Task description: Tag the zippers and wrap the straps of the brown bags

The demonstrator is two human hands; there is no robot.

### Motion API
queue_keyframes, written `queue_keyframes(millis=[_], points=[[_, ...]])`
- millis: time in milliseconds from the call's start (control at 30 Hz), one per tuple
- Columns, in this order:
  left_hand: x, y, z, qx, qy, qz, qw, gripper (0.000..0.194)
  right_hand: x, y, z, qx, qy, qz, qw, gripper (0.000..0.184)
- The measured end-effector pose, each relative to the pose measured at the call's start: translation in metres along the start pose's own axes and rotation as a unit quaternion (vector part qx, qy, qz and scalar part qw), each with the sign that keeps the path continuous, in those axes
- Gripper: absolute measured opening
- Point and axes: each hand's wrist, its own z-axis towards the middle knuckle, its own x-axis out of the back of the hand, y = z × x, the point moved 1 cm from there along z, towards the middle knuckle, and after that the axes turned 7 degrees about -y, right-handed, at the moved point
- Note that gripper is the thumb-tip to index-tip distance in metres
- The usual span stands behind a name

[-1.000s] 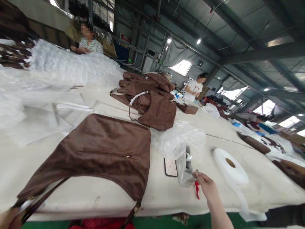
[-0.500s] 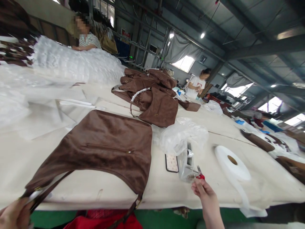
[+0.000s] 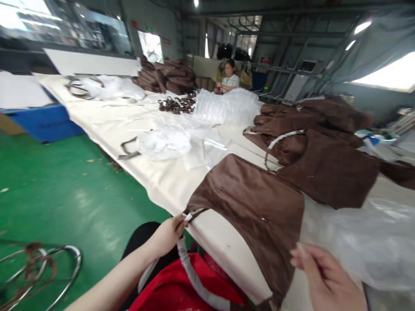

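Note:
A brown bag (image 3: 246, 185) lies on the table with its strap end toward me. My left hand (image 3: 173, 231) is closed on the bag strap (image 3: 196, 212) at the bag's left corner, where a bit of white wrapping shows at the fingertips. Below it hangs a white-wrapped length of the strap (image 3: 191, 272), curving across my red clothing. Beside the bag's right edge is my right hand (image 3: 327, 272), thumb and fingers pinched together. Whatever it may hold is hidden.
Brown bags (image 3: 327, 151) are heaped behind at the right. Clear plastic (image 3: 372, 242) lies at the right, more plastic packaging (image 3: 165, 142) at the left. Across the table (image 3: 119, 125) sits a person (image 3: 230, 80). A metal-framed stool (image 3: 42, 268) stands on the green floor.
My view has swung left. My right hand has moved from the tape roll side toward the bag, and the red-handled snips it held no longer show. My left hand still grips the strap.

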Motion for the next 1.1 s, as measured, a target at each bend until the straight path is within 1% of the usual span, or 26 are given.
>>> queue_keyframes(millis=[33, 67, 100, 133, 167, 200, 233, 267, 333, 367, 400, 433, 500, 600, 700, 800, 900, 1000, 1033, 1100], points=[[0.0, -0.001, -0.001, 0.009, -0.006, -0.001, 1.0, 0.03, -0.031, -0.03, 0.007, 0.035, -0.073, 0.043, 0.996, 0.035], [0.001, -0.001, -0.001, 0.017, -0.013, 0.0, 1.0, 0.031, -0.061, -0.057, 0.012, 0.074, -0.152, 0.077, 0.983, 0.034], [0.001, -0.002, -0.002, 0.024, -0.017, 0.003, 1.0, 0.031, -0.09, -0.081, 0.015, 0.104, -0.215, 0.105, 0.965, 0.033], [0.002, -0.003, -0.002, 0.027, -0.02, 0.004, 0.999, 0.031, -0.118, -0.099, 0.016, 0.126, -0.274, 0.131, 0.944, 0.032], [0.001, -0.004, -0.002, 0.028, -0.018, 0.004, 0.999, 0.031, -0.143, -0.112, 0.017, 0.137, -0.327, 0.158, 0.922, 0.031], [0.001, -0.005, -0.002, 0.027, -0.014, 0.002, 1.0, 0.031, -0.165, -0.121, 0.018, 0.13, -0.375, 0.188, 0.899, 0.031], [0.0, -0.006, -0.002, 0.025, -0.009, -0.002, 1.0, 0.03, -0.185, -0.125, 0.018, 0.102, -0.416, 0.219, 0.877, 0.032], [-0.001, -0.008, -0.003, 0.021, -0.005, -0.006, 1.0, 0.029, -0.2, -0.127, 0.019, 0.064, -0.45, 0.249, 0.855, 0.033], [-0.003, -0.011, -0.003, 0.007, 0.001, -0.02, 1.0, 0.028, -0.223, -0.126, 0.019, -0.017, -0.491, 0.3, 0.817, 0.036], [-0.005, -0.012, -0.004, -0.005, 0.004, -0.028, 1.0, 0.028, -0.23, -0.124, 0.019, -0.043, -0.5, 0.317, 0.804, 0.037], [-0.006, -0.014, -0.006, -0.018, 0.006, -0.037, 0.999, 0.029, -0.235, -0.121, 0.018, -0.054, -0.507, 0.329, 0.795, 0.037], [-0.007, -0.015, -0.007, -0.032, 0.008, -0.046, 0.998, 0.03, -0.239, -0.119, 0.017, -0.055, -0.511, 0.333, 0.79, 0.036], [-0.007, -0.017, -0.01, -0.052, 0.005, -0.06, 0.997, 0.029, -0.245, -0.115, 0.015, -0.044, -0.52, 0.321, 0.79, 0.035], [-0.005, -0.02, -0.013, -0.064, -0.012, -0.065, 0.996, 0.027, -0.254, -0.107, 0.012, -0.017, -0.529, 0.274, 0.803, 0.034], [0.0, -0.02, -0.015, -0.066, -0.032, -0.067, 0.995, 0.028, -0.264, -0.1, 0.009, 0.013, -0.511, 0.234, 0.827, 0.032], [0.004, -0.019, -0.018, -0.059, -0.041, -0.084, 0.994, 0.027, -0.269, -0.097, 0.008, 0.027, -0.489, 0.202, 0.848, 0.029], [0.005, -0.019, -0.019, -0.059, -0.044, -0.132, 0.988, 0.025, -0.271, -0.097, 0.008, 0.025, -0.488, 0.179, 0.854, 0.027], [0.003, -0.023, -0.016, -0.043, -0.032, -0.202, 0.978, 0.035, -0.268, -0.098, 0.009, 0.014, -0.5, 0.169, 0.849, 0.027], [0.001, -0.025, -0.015, -0.025, -0.026, -0.238, 0.971, 0.039, -0.266, -0.098, 0.01, 0.009, -0.511, 0.172, 0.842, 0.027], [-0.003, -0.029, -0.011, 0.019, -0.03, -0.323, 0.946, 0.044, -0.262, -0.099, 0.012, -0.008, -0.543, 0.188, 0.818, 0.029]])
